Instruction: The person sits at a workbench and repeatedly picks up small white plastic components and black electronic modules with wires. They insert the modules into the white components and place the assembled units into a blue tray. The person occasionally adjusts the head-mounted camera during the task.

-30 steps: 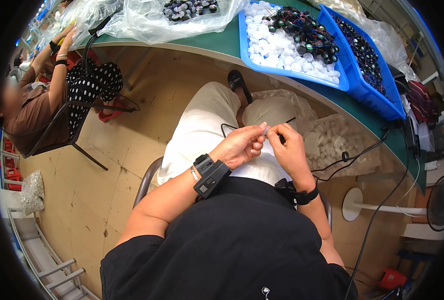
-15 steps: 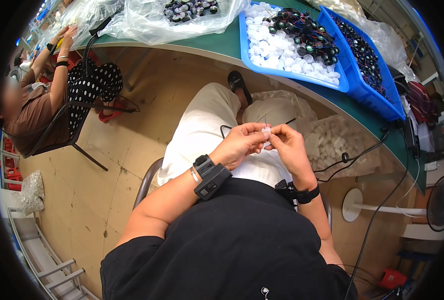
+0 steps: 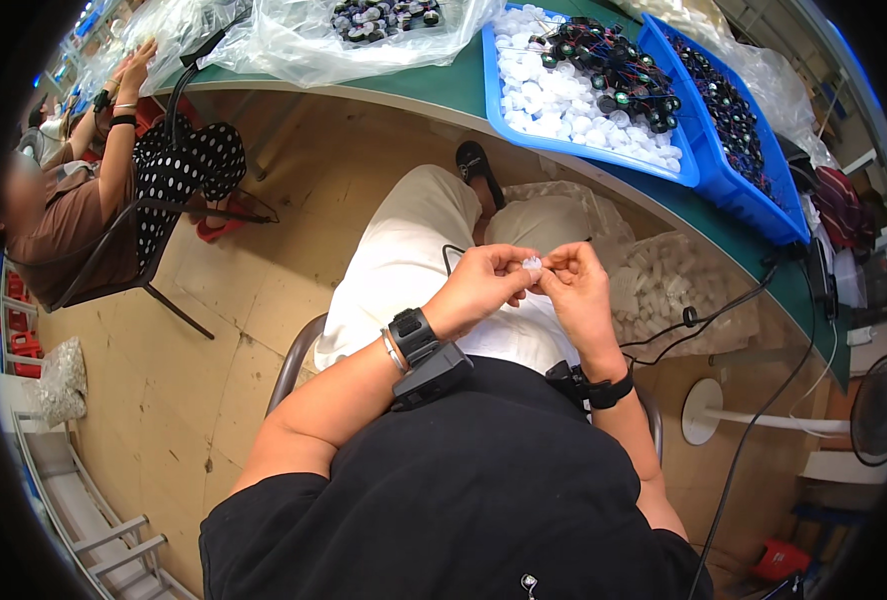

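- Hands meet over the lap: the left hand and right hand both pinch one small white plastic cap between their fingertips, fingers drawn narrow around it, just above the cream trousers.
- Risk, as I judge it: the cap is tiny and gripped only at the tips, so a slip could send it onto the tan floor, well apart from the shallow blue tray of white caps and black wired parts on the green table.
- Another risk: the black cable trailing beside the right forearm could snag a wrist.
- Against a second ago, the thin dark piece poking out past the right fingers no longer shows; the hands have closed tighter and sit a touch lower.
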A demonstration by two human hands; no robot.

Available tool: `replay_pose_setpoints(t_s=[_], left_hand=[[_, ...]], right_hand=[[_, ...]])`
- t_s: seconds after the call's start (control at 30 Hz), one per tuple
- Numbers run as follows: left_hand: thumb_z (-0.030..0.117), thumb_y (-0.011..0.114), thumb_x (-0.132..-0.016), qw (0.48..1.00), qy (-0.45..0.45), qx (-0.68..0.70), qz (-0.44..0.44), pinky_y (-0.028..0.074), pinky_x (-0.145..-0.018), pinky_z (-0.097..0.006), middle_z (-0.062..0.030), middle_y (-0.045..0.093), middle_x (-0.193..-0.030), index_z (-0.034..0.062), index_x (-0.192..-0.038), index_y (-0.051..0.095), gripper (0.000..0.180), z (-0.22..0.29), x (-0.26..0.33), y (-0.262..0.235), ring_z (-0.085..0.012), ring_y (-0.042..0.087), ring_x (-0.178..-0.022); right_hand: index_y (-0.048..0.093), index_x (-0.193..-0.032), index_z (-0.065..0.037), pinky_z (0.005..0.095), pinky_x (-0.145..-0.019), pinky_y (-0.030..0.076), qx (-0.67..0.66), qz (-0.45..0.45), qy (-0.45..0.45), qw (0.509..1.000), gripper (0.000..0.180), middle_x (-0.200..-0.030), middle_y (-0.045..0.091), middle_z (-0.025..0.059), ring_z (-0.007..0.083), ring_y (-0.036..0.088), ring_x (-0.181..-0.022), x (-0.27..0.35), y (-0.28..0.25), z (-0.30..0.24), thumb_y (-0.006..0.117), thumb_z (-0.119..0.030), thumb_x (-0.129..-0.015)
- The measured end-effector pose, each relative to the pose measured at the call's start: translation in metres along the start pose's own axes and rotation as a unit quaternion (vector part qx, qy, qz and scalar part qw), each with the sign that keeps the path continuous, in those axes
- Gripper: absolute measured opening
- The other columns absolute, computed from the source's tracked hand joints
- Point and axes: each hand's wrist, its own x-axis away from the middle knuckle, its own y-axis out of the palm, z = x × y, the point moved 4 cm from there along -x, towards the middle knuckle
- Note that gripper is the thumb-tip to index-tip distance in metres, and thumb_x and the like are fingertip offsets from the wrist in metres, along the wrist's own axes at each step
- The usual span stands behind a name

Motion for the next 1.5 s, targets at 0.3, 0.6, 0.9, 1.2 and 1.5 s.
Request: replay_pose_setpoints(t_s=[0.3, 0.6, 0.9, 1.2, 1.5], left_hand=[[0.016, 0.064, -0.090, 0.999, 0.021, -0.029, 0.010, 0.048, -0.064, -0.021, -0.0027, 0.065, -0.084, -0.0047, -0.121, 0.057, 0.038, -0.003, -0.001, -0.004, -0.0063, 0.056, -0.070], [0.016, 0.063, -0.090, 0.996, 0.035, -0.080, 0.022, 0.046, -0.060, -0.020, 0.0016, 0.056, -0.076, -0.0039, -0.114, 0.055, 0.032, -0.013, -0.004, 0.000, -0.0040, 0.053, -0.066], [0.014, 0.066, -0.088, 0.998, -0.019, -0.055, -0.011, 0.045, -0.056, -0.020, 0.0015, 0.056, -0.072, -0.0029, -0.103, 0.055, 0.025, -0.008, 0.000, 0.007, -0.0046, 0.053, -0.062], [0.016, 0.068, -0.088, 0.999, -0.003, -0.035, 0.036, 0.044, -0.055, -0.019, 0.0025, 0.055, -0.072, -0.0022, -0.103, 0.055, 0.028, -0.009, -0.002, 0.000, -0.0041, 0.053, -0.063], [0.020, 0.066, -0.089, 0.998, -0.009, -0.056, 0.010, 0.044, -0.058, -0.019, 0.0020, 0.057, -0.078, -0.0017, -0.108, 0.055, 0.031, -0.008, -0.003, 0.003, -0.0035, 0.052, -0.066]], right_hand=[[0.052, -0.103, 0.004, 0.0267, -0.075, 0.055, 0.026, -0.015, -0.031, 0.999, 0.013, -0.095, 0.062, 0.0103, 0.0137, 0.064, -0.084, 0.003, 0.007, -0.009, 0.055, 0.001, -0.091], [0.064, -0.085, 0.002, 0.0281, -0.064, 0.050, 0.204, 0.022, -0.077, 0.976, 0.009, -0.080, 0.065, 0.0072, 0.0147, 0.064, -0.071, 0.005, 0.005, -0.032, 0.064, -0.007, -0.087], [0.066, -0.087, 0.001, 0.0282, -0.059, 0.047, 0.213, 0.063, -0.147, 0.964, 0.008, -0.075, 0.063, 0.0065, 0.0144, 0.059, -0.064, 0.004, 0.001, -0.029, 0.067, -0.007, -0.084], [0.064, -0.092, 0.005, 0.0255, -0.063, 0.048, 0.065, 0.019, -0.046, 0.997, 0.018, -0.078, 0.065, 0.0061, 0.0104, 0.059, -0.068, -0.001, 0.001, -0.012, 0.065, -0.013, -0.090], [0.064, -0.089, 0.002, 0.0276, -0.060, 0.048, 0.211, 0.072, -0.112, 0.968, 0.013, -0.074, 0.064, 0.0096, 0.0137, 0.060, -0.064, 0.003, 0.001, -0.021, 0.066, -0.010, -0.086]])
